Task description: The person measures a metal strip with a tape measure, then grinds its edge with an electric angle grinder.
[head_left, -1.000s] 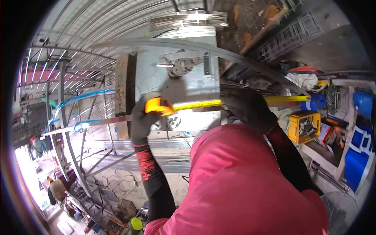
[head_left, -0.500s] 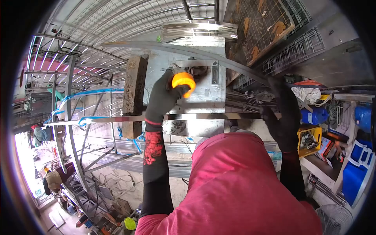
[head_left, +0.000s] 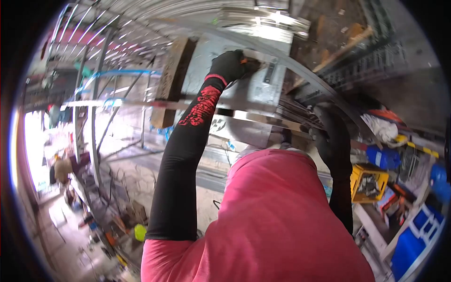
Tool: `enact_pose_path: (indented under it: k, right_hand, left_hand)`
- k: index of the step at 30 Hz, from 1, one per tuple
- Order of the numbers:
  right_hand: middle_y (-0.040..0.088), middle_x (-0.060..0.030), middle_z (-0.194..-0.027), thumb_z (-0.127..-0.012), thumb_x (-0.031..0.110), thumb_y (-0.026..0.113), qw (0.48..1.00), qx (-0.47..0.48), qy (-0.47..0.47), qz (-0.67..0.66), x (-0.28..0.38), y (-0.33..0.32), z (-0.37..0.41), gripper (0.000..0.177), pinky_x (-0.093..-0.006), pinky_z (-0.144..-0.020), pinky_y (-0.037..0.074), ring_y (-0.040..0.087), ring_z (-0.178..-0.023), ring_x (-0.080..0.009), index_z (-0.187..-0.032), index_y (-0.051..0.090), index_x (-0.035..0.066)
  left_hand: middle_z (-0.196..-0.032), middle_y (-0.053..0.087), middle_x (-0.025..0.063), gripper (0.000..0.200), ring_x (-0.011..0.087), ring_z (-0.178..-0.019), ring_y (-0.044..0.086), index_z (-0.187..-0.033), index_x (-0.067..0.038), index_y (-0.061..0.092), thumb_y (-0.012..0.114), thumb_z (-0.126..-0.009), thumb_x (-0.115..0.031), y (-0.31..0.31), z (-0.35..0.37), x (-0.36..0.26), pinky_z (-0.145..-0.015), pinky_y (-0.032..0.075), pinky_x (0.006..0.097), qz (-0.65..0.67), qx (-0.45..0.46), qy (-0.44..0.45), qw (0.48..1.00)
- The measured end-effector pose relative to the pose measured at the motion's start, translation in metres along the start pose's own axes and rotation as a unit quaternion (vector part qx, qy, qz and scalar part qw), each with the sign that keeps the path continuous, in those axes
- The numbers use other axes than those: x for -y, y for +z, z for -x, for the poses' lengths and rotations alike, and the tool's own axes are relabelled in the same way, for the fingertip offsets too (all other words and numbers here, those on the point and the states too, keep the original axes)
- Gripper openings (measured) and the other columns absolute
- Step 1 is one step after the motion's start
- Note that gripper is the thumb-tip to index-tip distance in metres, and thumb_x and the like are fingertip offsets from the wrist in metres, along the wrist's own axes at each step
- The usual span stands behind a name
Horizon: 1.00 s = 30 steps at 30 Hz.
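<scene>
My left hand [head_left: 229, 66], in a black glove with a red cuff, reaches over a grey metal plate [head_left: 206, 70]. Its fingers are closed, and only a small bit of an orange, rounded thing [head_left: 244, 60] shows at them. A dark part on the plate lies just beyond the fingertips, blurred. My right hand [head_left: 331, 136], also black-gloved, is at the right end of a long metal bar [head_left: 263, 117]. Its thumb and fingers are apart, with the thumb at the bar. The bar runs across in front of my body, under my left forearm.
A rough brown block [head_left: 171, 70] stands left of the plate. A second long bar [head_left: 300, 70] slants past its far side. Metal frames [head_left: 96, 122] fill the left. On the right are a yellow crate [head_left: 369, 182] and blue containers [head_left: 383, 157]. A person [head_left: 61, 169] is far left.
My left hand has moved farther out over the plate, and the orange thing is now mostly hidden. The whole view has tilted and blurred. My right hand stays by the bar.
</scene>
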State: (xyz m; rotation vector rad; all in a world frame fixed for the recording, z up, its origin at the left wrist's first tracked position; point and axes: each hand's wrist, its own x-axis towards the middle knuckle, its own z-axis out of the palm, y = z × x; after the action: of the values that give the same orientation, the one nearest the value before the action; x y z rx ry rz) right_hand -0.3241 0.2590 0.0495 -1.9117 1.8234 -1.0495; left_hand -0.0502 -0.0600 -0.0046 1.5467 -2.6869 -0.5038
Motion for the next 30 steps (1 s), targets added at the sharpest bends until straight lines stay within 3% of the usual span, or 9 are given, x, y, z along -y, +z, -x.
enact_pose_path:
  k: [4,6,9,12,18,20,25,28,30]
  right_hand:
    - [0.071,-0.0224,-0.14,-0.09,0.014,0.082,0.995,0.081,-0.025,-0.053,-0.02,0.005,-0.005,0.059,-0.0507,-0.109,0.053,0.068,-0.127,-0.043,-0.147,0.068,0.004]
    - [0.072,-0.0217,-0.125,-0.093,0.031,0.08,0.987,0.158,-0.034,-0.022,-0.025,0.007,-0.013,0.052,-0.0537,-0.095,0.056,0.071,-0.113,-0.0448,-0.136,0.069,0.005]
    - [0.075,-0.0212,-0.118,-0.092,0.039,0.081,0.967,0.256,-0.017,-0.004,-0.043,0.019,-0.013,0.056,-0.0514,-0.086,0.058,0.073,-0.101,-0.0434,-0.136,0.069,0.007]
    - [0.076,-0.0238,-0.115,-0.089,0.016,0.082,0.953,0.297,-0.005,-0.059,-0.054,0.018,-0.02,0.05,-0.0473,-0.082,0.059,0.075,-0.095,-0.0404,-0.136,0.071,0.001]
    - [0.076,-0.0258,-0.123,-0.089,0.017,0.082,0.957,0.276,-0.088,0.014,-0.052,0.026,-0.022,0.054,-0.0464,-0.097,0.058,0.075,-0.111,-0.0408,-0.137,0.07,-0.003]
    - [0.076,-0.0183,-0.118,-0.09,0.011,0.075,0.975,0.203,-0.095,-0.012,-0.057,0.037,-0.013,0.047,-0.0448,-0.098,0.057,0.074,-0.11,-0.036,-0.137,0.074,0.004]
    - [0.075,-0.0189,-0.122,-0.092,0.016,0.078,0.909,0.387,0.062,0.143,-0.071,0.01,-0.009,0.059,-0.0479,-0.093,0.057,0.073,-0.112,-0.0378,-0.147,0.066,0.001]
    - [0.071,-0.0176,-0.123,-0.09,0.016,0.08,0.922,0.312,-0.091,0.209,-0.036,0.008,-0.012,0.066,-0.0471,-0.095,0.056,0.07,-0.112,-0.0372,-0.151,0.062,0.001]
    - [0.068,-0.018,-0.141,-0.089,0.014,0.083,0.882,0.384,0.084,0.258,0.012,0.009,-0.026,0.074,-0.0453,-0.109,0.052,0.067,-0.128,-0.0361,-0.157,0.057,0.0]
  left_hand:
    - [-0.116,0.081,0.0194,0.051,0.04,-0.11,0.077,-0.127,-0.008,0.078,0.08,-0.094,-0.047,-0.044,0.078,-0.003,-0.095,0.06,0.0469,0.227,-0.188,-0.061,0.954]
    - [-0.103,0.08,0.0113,0.033,0.0201,-0.096,0.075,-0.127,-0.006,0.078,0.08,-0.101,-0.025,-0.063,0.144,-0.02,-0.087,0.059,0.0362,0.336,-0.27,-0.146,0.89]
    - [-0.106,0.078,0.0126,0.034,0.0185,-0.098,0.074,-0.131,-0.002,0.077,0.078,-0.104,-0.022,-0.036,0.248,-0.017,-0.091,0.058,0.0364,0.221,-0.415,-0.266,0.841]
    - [-0.094,0.073,0.0017,0.028,0.01,-0.086,0.064,-0.123,0.002,0.076,0.07,-0.11,-0.022,0.013,0.336,-0.028,-0.078,0.053,0.0296,0.351,-0.457,-0.38,0.724]
    - [-0.09,0.071,0.0012,0.031,0.0104,-0.079,0.062,-0.117,0.0,0.076,0.072,-0.108,-0.029,0.123,0.457,-0.026,-0.072,0.052,0.0315,0.404,-0.408,-0.534,0.62]
    - [-0.09,0.074,0.0043,0.036,0.015,-0.077,0.065,-0.116,-0.001,0.077,0.075,-0.105,-0.036,0.169,0.48,-0.017,-0.072,0.053,0.0353,0.367,-0.331,-0.588,0.64]
    - [-0.122,0.076,0.0178,0.064,0.0301,-0.111,0.073,-0.146,-0.002,0.065,0.084,-0.094,-0.032,0.211,0.462,0.012,-0.099,0.057,0.0432,0.322,-0.284,-0.574,0.698]
    - [-0.142,0.069,0.0273,0.08,0.0457,-0.134,0.065,-0.153,-0.005,0.062,0.09,-0.085,-0.037,0.242,0.432,0.061,-0.111,0.052,0.0549,0.253,-0.248,-0.533,0.768]
    - [-0.137,0.069,0.027,0.081,0.0469,-0.13,0.066,-0.153,-0.007,0.062,0.09,-0.085,-0.039,0.278,0.401,0.099,-0.11,0.052,0.0567,0.193,-0.236,-0.499,0.811]
